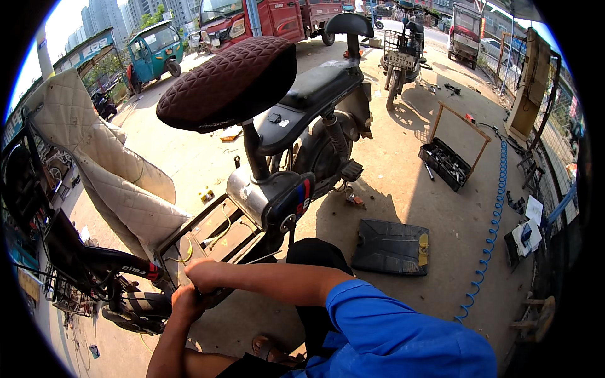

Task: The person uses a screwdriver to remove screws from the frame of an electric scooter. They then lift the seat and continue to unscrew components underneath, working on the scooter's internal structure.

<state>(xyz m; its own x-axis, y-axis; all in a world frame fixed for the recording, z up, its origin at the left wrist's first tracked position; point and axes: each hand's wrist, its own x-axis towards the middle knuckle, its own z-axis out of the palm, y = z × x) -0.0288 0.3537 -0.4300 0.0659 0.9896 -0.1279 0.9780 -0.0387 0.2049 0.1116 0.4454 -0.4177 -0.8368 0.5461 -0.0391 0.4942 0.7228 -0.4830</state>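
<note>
An electric scooter [309,126] stands before me, with its floorboard compartment [165,252] uncovered. Inside lie batteries [236,241] and loose yellow-green wires [188,251]. At the compartment's near edge, toward the front wheel, my right hand [205,275] is closed, its arm reaching across from the right. Just below, almost against it, my left hand [184,303] is closed too. Whatever the fingers grip is hidden. A brown quilted seat cover [227,79] wraps the front seat. Beside the compartment hangs a pale quilted leg shield [116,164].
A black plastic panel [387,247] lies on the ground to my right. Farther off are an open toolbox [446,165], a coiled blue hose [488,246] and a parked scooter [400,60]. Behind stand a red truck [277,22] and a teal three-wheeler [153,49]. A fence borders the right.
</note>
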